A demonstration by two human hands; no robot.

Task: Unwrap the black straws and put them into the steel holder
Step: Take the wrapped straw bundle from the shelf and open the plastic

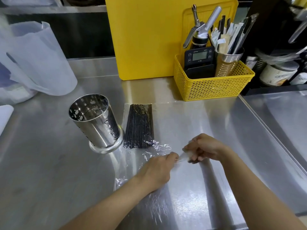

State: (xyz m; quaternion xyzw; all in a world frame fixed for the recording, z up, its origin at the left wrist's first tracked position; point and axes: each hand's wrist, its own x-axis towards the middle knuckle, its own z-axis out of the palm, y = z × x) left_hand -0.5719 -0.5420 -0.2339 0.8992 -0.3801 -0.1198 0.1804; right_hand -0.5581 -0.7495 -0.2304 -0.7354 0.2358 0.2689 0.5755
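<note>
A bundle of black straws (139, 127) lies in clear plastic on the steel counter, just right of the empty perforated steel holder (95, 122), which stands upright. Loose clear wrap (149, 156) spreads from the bundle toward me. My left hand (156, 170) pinches the end of a thin clear wrapper (181, 157). My right hand (204, 149) is closed around the other end, where a dark straw tip shows under the fingers. Both hands are near the counter's middle, to the right of and nearer than the bundle.
A yellow basket (214, 87) at the back right holds a black scale, a metal dispenser and a steel cup of wrapped straws. A yellow board (144, 39) stands behind. A translucent plastic bag (33, 60) sits at the left. A sink (285, 117) lies to the right.
</note>
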